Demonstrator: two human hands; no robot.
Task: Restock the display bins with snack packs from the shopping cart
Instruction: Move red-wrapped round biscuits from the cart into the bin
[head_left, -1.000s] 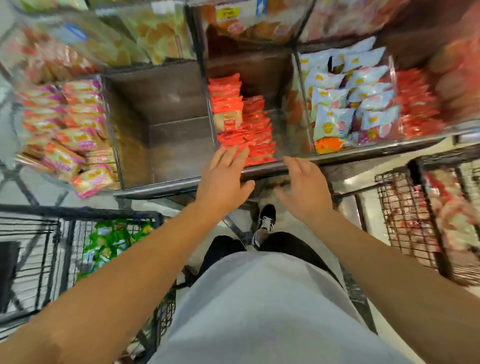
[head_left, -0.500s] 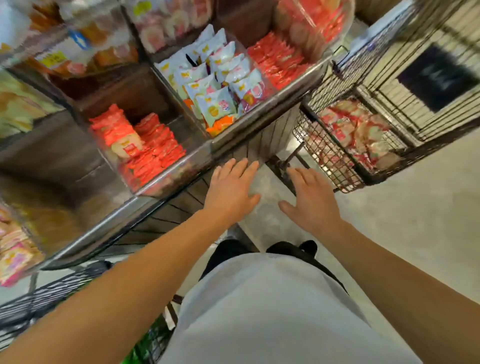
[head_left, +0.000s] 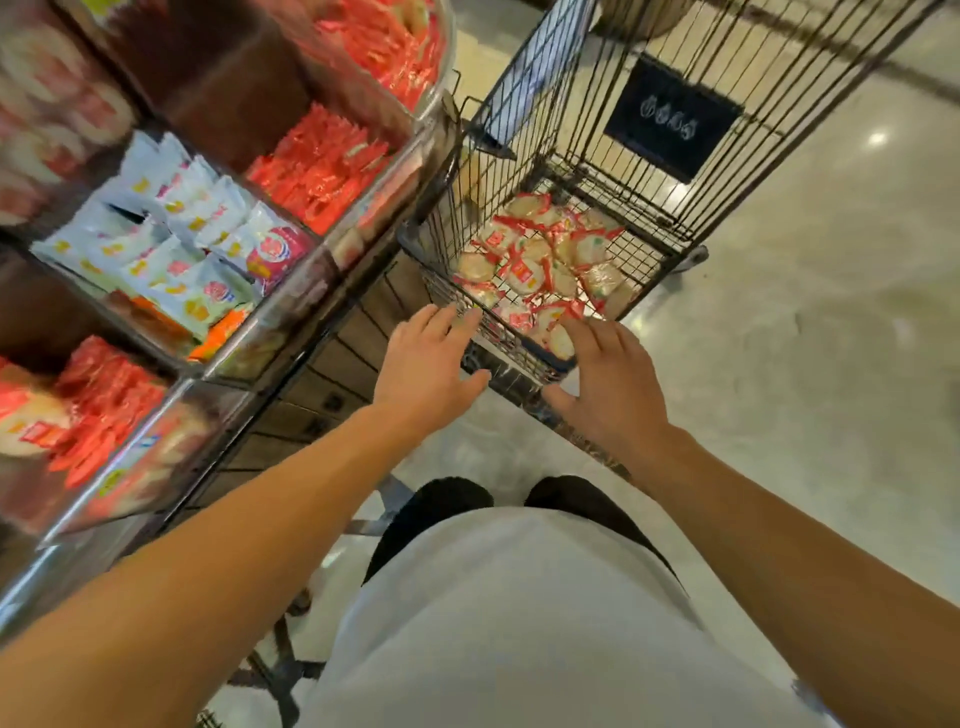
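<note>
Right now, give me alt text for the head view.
Both open hands, the left hand and the right hand, reach toward the near rim of a wire shopping cart holding round red-and-white snack packs. To the left, display bins hold red and white packs.

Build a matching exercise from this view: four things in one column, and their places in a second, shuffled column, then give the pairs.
Things
1. round pale snack packs with red wrapper ends
2. white pillow-shaped snack packs with yellow marks
3. black sign with white symbols
4. left hand

Places
A. on the far wall of the black wire shopping cart
B. in a clear-fronted display bin
C. on the cart's floor
D. open, at the cart's near rim

Pairs: 1-C, 2-B, 3-A, 4-D
</note>
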